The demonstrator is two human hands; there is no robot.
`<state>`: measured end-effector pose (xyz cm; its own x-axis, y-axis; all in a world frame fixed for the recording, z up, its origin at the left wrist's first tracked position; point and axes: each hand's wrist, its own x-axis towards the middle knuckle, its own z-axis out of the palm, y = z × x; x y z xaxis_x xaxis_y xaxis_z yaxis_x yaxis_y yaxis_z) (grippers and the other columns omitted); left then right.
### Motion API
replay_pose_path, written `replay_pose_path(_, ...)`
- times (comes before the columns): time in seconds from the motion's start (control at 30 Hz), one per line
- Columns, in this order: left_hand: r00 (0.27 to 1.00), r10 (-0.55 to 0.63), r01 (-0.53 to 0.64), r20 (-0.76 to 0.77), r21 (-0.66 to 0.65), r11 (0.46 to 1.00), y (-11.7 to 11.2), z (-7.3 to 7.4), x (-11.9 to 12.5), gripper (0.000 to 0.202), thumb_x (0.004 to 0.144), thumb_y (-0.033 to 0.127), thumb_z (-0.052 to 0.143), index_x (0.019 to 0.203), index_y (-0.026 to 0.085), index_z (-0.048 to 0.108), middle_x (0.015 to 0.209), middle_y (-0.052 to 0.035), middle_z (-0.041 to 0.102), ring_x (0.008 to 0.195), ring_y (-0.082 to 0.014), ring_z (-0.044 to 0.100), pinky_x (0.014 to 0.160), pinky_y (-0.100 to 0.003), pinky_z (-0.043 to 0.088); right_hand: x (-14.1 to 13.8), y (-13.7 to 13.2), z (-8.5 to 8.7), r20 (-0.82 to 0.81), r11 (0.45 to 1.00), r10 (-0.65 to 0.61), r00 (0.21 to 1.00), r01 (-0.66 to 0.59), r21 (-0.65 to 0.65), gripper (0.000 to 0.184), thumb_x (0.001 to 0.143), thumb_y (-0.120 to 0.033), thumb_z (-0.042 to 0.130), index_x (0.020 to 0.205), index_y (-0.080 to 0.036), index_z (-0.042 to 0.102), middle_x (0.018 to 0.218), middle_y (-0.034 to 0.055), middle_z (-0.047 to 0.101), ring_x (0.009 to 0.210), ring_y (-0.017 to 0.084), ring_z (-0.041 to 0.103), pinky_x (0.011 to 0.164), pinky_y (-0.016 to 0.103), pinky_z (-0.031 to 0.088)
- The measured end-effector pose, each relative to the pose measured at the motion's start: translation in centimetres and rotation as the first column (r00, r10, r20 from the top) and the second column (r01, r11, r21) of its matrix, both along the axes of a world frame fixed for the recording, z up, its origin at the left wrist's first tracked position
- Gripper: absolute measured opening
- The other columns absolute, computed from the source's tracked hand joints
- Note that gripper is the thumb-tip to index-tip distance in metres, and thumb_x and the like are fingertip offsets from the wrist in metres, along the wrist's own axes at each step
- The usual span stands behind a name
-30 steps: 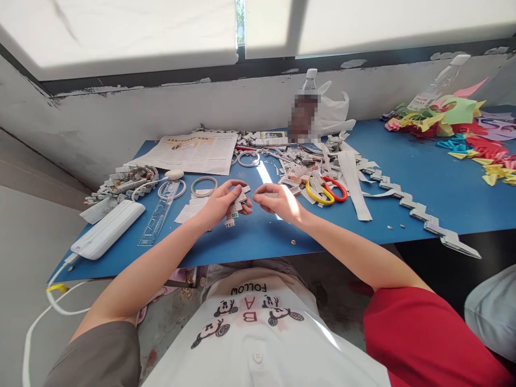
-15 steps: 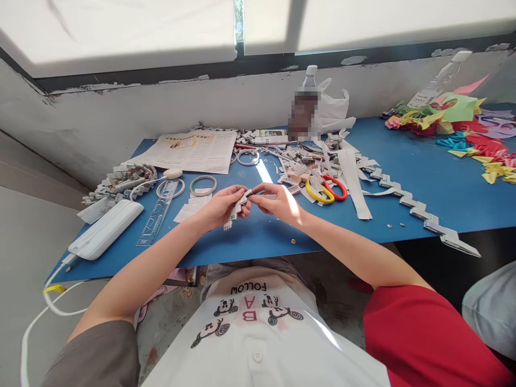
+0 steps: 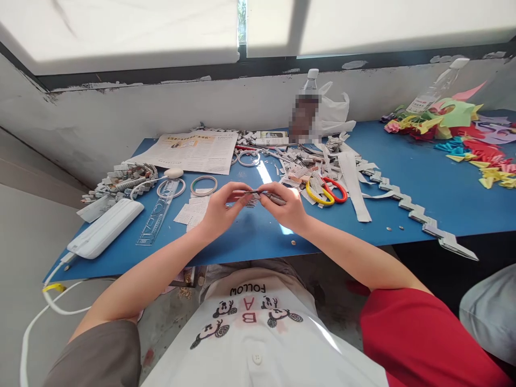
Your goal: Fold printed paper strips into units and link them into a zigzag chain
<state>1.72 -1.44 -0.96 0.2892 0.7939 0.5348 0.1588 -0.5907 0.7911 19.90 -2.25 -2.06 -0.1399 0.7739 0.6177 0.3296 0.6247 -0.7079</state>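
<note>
Over the table's near middle, both hands meet on a short zigzag chain of folded newspaper. My left hand is closed, pinching its left side between thumb and fingers. Closed opposite it, my right hand grips a narrow folded newspaper strip that meets the chain at the fingertips. Fingers cover most of the join, so I cannot tell whether the strip is inside the chain. Close to the right hand lie scissors with red and yellow handles. Paper slips lie beside the left hand.
On the blue table, a power bank, clear ruler and tape roll are at left. Paper scraps and a bottle stand behind. A long folded-paper chain and colourful paper flowers are at right.
My hands have come closer together and turned over the chain, which now hangs mostly hidden behind the fingers. The free strip in my right hand now points along the fingers.
</note>
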Motion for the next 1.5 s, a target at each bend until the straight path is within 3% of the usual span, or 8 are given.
replay_pose_path(0.13,1.0,-0.004,0.013,-0.026,0.326,0.945,-0.4,0.3,-0.1,0.007,0.086,0.02,0.065,0.092,0.021,0.066,0.096,-0.0037,0.072,0.087,-0.0158,0.069,0.078,-0.03,0.058,0.1,-0.2,0.0,0.057,0.961,-0.013,0.998,-0.003,0.277,0.013,0.085,-0.019,0.054,0.091,-0.02,0.066,0.071,0.0023,0.072,0.056,0.011,0.063,0.053,0.022,0.05)
replay_pose_path(0.2,0.999,0.009,0.013,-0.05,0.411,0.912,-0.3,0.5,-0.2,0.008,0.085,0.017,0.065,0.092,0.021,0.067,0.097,-0.0044,0.074,0.087,-0.0161,0.07,0.078,-0.031,0.059,0.2,-0.2,0.0,0.075,0.933,-0.023,0.997,-0.005,0.359,0.014,0.086,-0.018,0.054,0.092,-0.02,0.066,0.071,0.0026,0.073,0.055,0.011,0.064,0.051,0.021,0.05)
replay_pose_path(0.47,0.999,0.012,0.009,-0.035,0.529,0.849,-0.3,0.6,-0.3,0.025,0.083,0.008,0.066,0.1,0.024,0.071,0.102,-0.0028,0.075,0.089,-0.0154,0.072,0.078,-0.027,0.061,0.1,0.0,-0.1,0.051,0.899,-0.02,0.999,-0.004,0.438,0.014,0.086,-0.015,0.056,0.093,-0.019,0.067,0.071,0.0032,0.074,0.054,0.011,0.066,0.047,0.019,0.049)
replay_pose_path(0.67,0.999,0.001,0.02,-0.04,0.536,0.844,-0.3,0.6,-0.4,0.031,0.083,0.006,0.065,0.106,0.027,0.072,0.106,-0.0024,0.074,0.09,-0.0152,0.072,0.078,-0.026,0.061,0.1,0.0,-0.2,0.048,0.902,-0.019,0.999,-0.003,0.432,0.014,0.085,-0.015,0.056,0.093,-0.018,0.067,0.071,0.0031,0.074,0.055,0.011,0.066,0.047,0.019,0.048)
replay_pose_path(0.9,0.996,0.065,-0.036,-0.055,0.422,0.906,-0.5,0.6,-0.4,0.011,0.084,0.021,0.067,0.091,0.025,0.074,0.099,-0.0023,0.075,0.083,-0.0163,0.072,0.078,-0.031,0.061,0.3,0.0,-0.4,0.101,0.951,-0.059,0.993,0.025,0.307,0.018,0.087,-0.026,0.053,0.091,-0.02,0.069,0.07,0.0042,0.072,0.055,0.013,0.064,0.05,0.023,0.049)
replay_pose_path(1.1,0.998,-0.017,0.021,-0.06,0.068,0.997,-0.5,0.9,-0.1,0.02,0.077,0.036,0.073,0.085,0.019,0.068,0.096,-0.0073,0.071,0.087,-0.0185,0.068,0.081,-0.035,0.061,0.4,0.1,-0.5,0.201,0.983,-0.061,0.978,0.023,0.183,0.02,0.085,-0.032,0.052,0.089,-0.021,0.068,0.07,0.0033,0.072,0.054,0.013,0.061,0.052,0.025,0.045)
replay_pose_path(1.27,0.996,-0.086,0.083,-0.019,-0.126,0.989,0.0,0.9,-0.3,0.024,0.073,0.039,0.076,0.078,0.017,0.067,0.095,-0.0074,0.068,0.083,-0.0175,0.066,0.077,-0.033,0.06,0.4,0.1,-0.5,0.271,0.983,-0.091,0.958,0.042,0.18,0.02,0.085,-0.031,0.051,0.087,-0.02,0.068,0.062,0.0013,0.07,0.051,0.012,0.058,0.051,0.024,0.041)
replay_pose_path(1.5,0.991,-0.107,0.124,0.076,-0.261,0.957,0.4,0.6,-0.1,0.025,0.069,0.04,0.078,0.077,0.017,0.071,0.094,-0.0079,0.069,0.085,-0.0209,0.065,0.072,-0.035,0.059,0.4,0.3,-0.5,0.292,0.972,-0.141,0.946,0.075,0.224,0.02,0.084,-0.031,0.053,0.081,-0.018,0.068,0.053,-0.0001,0.064,0.043,0.01,0.049,0.046,0.023,0.034)
